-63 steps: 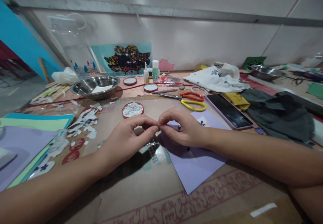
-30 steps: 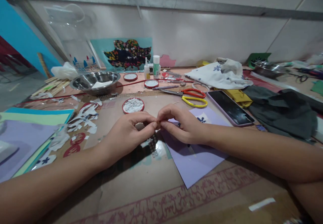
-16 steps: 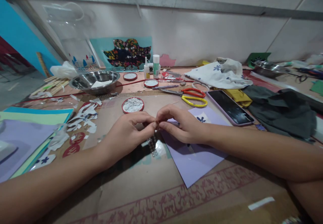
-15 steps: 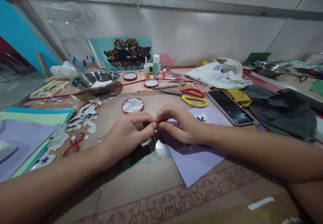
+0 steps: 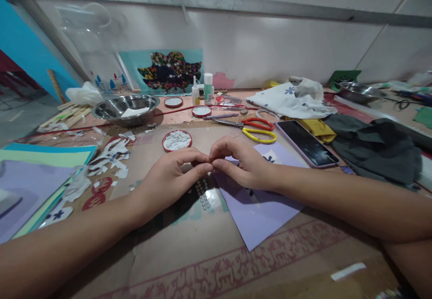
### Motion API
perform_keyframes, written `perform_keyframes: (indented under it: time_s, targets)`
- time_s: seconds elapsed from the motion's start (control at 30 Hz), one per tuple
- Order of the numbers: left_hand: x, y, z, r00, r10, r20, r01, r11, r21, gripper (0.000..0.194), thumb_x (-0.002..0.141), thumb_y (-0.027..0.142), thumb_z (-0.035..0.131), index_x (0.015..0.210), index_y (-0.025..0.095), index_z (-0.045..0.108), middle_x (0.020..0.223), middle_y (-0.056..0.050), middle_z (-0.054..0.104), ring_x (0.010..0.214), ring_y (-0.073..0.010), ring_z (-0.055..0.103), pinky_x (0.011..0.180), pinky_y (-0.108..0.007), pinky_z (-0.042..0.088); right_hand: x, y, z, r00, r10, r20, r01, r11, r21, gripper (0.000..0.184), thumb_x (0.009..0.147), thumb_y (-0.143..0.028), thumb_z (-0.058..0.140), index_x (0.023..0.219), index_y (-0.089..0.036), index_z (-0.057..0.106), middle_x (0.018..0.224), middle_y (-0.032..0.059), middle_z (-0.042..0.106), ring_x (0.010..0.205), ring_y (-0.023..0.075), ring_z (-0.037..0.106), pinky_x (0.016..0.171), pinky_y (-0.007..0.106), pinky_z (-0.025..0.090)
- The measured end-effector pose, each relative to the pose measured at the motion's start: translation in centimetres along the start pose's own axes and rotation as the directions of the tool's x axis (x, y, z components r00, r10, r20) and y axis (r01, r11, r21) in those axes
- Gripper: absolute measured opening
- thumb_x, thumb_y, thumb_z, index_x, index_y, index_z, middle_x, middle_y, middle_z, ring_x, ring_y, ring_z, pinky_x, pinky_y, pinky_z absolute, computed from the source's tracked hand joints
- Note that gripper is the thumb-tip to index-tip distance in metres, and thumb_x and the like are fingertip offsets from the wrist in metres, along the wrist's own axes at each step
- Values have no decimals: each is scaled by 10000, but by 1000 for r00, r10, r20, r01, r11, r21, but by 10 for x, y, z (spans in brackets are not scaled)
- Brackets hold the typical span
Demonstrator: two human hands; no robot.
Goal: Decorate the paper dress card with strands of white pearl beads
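My left hand (image 5: 178, 173) and my right hand (image 5: 238, 162) meet at the fingertips, each in a pinch. Whatever lies between the fingers is too small or hidden to make out. Beneath them is a strip of small round gems (image 5: 203, 195) on clear backing. My right hand is over a purple sheet of paper (image 5: 259, 222), which bears a white piece of cloth with a dark blue flower (image 5: 269, 158). Just beyond my left hand sits a red-rimmed lid (image 5: 177, 140) full of small whitish beads.
Scissors with red and yellow handles (image 5: 259, 135) and a phone (image 5: 307, 144) lie beyond my right hand. Cloth scraps (image 5: 113, 155) and coloured sheets (image 5: 37, 186) are at left. Farther back stand a metal bowl (image 5: 124, 110), glue bottles (image 5: 208, 88) and a flowered white cloth (image 5: 293, 97).
My fingertips have come slightly closer together, and the left thumb has shifted a little to the right. More of the gem strip shows below them. The other things stay where they were.
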State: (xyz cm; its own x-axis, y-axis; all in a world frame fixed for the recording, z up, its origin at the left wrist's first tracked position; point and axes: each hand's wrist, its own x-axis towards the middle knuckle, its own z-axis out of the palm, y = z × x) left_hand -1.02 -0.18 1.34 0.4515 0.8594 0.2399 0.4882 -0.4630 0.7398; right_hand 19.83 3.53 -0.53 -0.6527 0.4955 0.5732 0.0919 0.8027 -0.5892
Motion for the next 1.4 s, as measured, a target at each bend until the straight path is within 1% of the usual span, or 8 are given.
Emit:
perform_keyframes:
  time_s: [0.2, 0.37, 0.63, 0.83, 1.1, 1.2, 1.33, 1.4]
  targets:
    - [0, 0, 2, 1000, -10, 0, 10, 1000, -29, 196, 929, 332, 585, 876, 216, 734, 848, 12, 731, 785, -153, 628, 779, -259, 497, 0, 0, -1, 998, 42, 42, -43, 999, 16, 73, 986, -155, 473, 995, -196, 533, 909, 16, 651, 776, 111, 626, 707, 241, 506]
    - [0, 1, 2, 996, -90, 6, 90, 992, -84, 169, 886, 311, 589, 803, 203, 688, 774, 8, 705, 730, -154, 626, 705, -259, 501, 0, -2, -1, 995, 67, 79, -72, 996, 60, 53, 999, -196, 472, 1013, -201, 523, 893, 9, 654, 768, 117, 634, 712, 253, 511]
    - [-1, -2, 3, 995, -98, 13, 98, 992, -80, 157, 858, 285, 573, 761, 201, 663, 723, 17, 681, 691, -145, 608, 663, -253, 492, -1, -3, 0, 994, 85, 67, -88, 996, 31, 107, 1000, -158, 428, 1005, -198, 528, 913, 16, 628, 790, 114, 613, 714, 248, 494]
    - [0, -1, 2, 994, -105, 15, 106, 992, -67, 152, 844, 280, 571, 755, 197, 663, 705, 17, 673, 665, -140, 589, 638, -251, 488, -1, -3, 0, 993, 92, 72, -97, 993, 66, 97, 998, -157, 440, 1014, -193, 528, 902, 11, 623, 766, 107, 617, 709, 245, 507]
    - [-1, 2, 2, 992, -129, 4, 129, 990, -63, 172, 843, 295, 558, 725, 199, 635, 676, 24, 653, 643, -142, 588, 598, -246, 469, -2, -2, 2, 997, 49, 65, -53, 997, 54, 77, 961, -191, 541, 1037, -192, 530, 967, 31, 674, 861, 128, 659, 789, 274, 541]
    - [-1, 0, 3, 995, -96, 19, 97, 994, -42, 193, 887, 312, 558, 771, 204, 668, 737, 19, 684, 707, -155, 617, 653, -257, 482, -1, -1, 2, 998, 51, 45, -53, 998, 45, 84, 951, -197, 562, 1029, -195, 532, 951, 29, 675, 849, 130, 658, 778, 275, 540]
    - [-1, -5, 4, 999, -20, 32, 22, 998, -57, 237, 972, 362, 523, 932, 233, 718, 931, 7, 731, 874, -170, 646, 802, -281, 488, 0, 1, 0, 998, 57, 26, -58, 998, 28, 86, 947, -147, 524, 1015, -200, 523, 930, 21, 674, 824, 125, 645, 744, 263, 528]
    - [-1, -7, 3, 1000, -1, 27, 2, 998, -56, 235, 981, 364, 523, 947, 235, 717, 948, 6, 729, 895, -169, 643, 826, -284, 481, 0, 2, 0, 998, 58, 23, -59, 997, 46, 89, 949, -136, 518, 1013, -198, 520, 921, 19, 670, 815, 122, 638, 738, 260, 525]
